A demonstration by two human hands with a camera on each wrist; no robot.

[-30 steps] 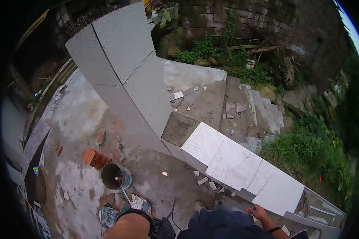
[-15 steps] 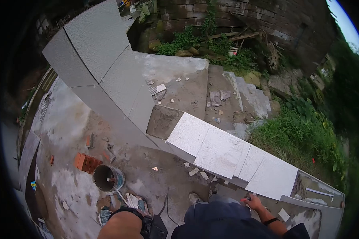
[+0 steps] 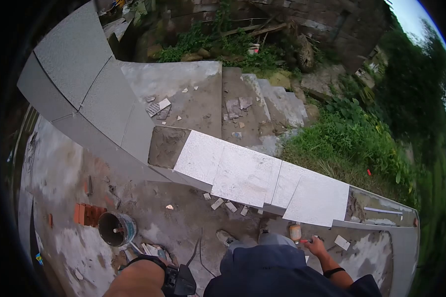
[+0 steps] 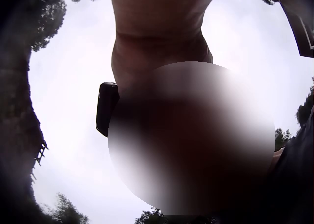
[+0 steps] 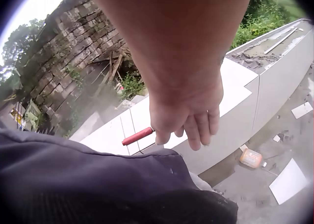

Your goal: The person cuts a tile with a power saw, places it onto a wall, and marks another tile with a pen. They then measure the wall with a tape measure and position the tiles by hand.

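Note:
My right hand is low beside the pale slab-topped wall. It holds a tool by its slim red handle, which sticks out past the thumb in the right wrist view; the tool's other end is hidden by the hand. The other fingers hang down loosely. In the left wrist view my left forearm rises against the sky, and the heel of the left hand runs into a blurred patch that hides its fingers. A small orange-and-white tub is on the ground near the right hand.
A bucket stands by stacked red bricks. Wet mortar fills a bare section of wall top. Offcuts lie at the wall's foot, and a white tile is at right. Concrete steps and grass lie beyond.
The head view has swung right, so the wall, bucket and bricks have shifted left in it. The orange-and-white tub has come into sight beside the right hand, which still holds the red handle.

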